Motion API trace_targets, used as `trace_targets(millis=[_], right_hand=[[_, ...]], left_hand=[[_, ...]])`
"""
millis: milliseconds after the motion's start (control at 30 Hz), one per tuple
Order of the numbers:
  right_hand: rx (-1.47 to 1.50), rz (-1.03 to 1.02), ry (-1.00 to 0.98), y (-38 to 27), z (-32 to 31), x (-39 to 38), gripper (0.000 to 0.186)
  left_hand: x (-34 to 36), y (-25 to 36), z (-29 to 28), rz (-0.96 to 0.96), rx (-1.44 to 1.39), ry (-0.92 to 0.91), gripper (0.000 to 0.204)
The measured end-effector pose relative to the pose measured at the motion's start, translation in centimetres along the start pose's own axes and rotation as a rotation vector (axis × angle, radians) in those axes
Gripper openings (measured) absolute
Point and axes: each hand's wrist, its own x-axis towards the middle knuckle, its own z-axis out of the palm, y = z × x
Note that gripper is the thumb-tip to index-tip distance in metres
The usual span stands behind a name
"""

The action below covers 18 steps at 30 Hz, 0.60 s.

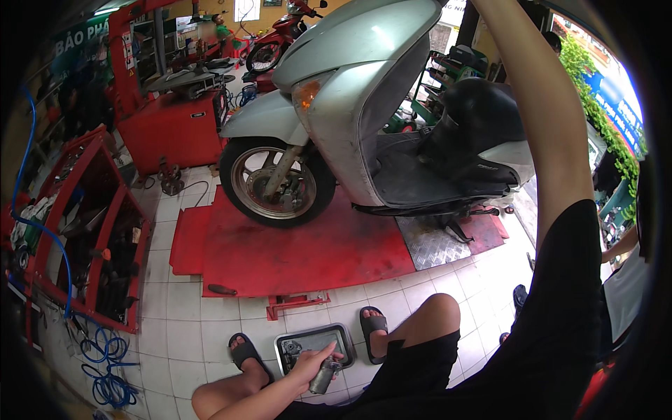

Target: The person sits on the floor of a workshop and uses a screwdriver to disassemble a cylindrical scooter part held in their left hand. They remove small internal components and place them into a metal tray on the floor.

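Note:
My left hand [315,362] grips a grey metal cylindrical part [322,378] low in the middle, over a metal tray [279,351] that holds other metal parts [292,348]. My right arm [546,126] reaches up past the top edge, so that hand is out of view. A silver-grey scooter [339,98] stands on a red lift platform [301,259] in front of me, its front wheel to the left. A small dark-handled tool [222,289] lies on the platform's near left.
A red tool cart [130,231] with tools stands at left, beside a coiled blue hose [105,367]. Behind are a red machine [168,126], a red motorbike [269,52] and a person in green [222,31]. Another person [623,280] is close at right. My sandalled feet flank the tray.

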Motion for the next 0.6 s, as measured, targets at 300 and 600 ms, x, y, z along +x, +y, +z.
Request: trace_targets(millis=[300,600], right_hand=[[-0.042,0.061,-0.001,2.0,5.4,-1.4,0.033],[0.047,-0.060,0.088,2.8,5.0,-5.5,0.031]], left_hand=[[0.2,-0.5,-0.1,0.014,-0.015,0.016,0.053],[-0.1,0.3,0.3,0.003,-0.017,0.048,0.053]])
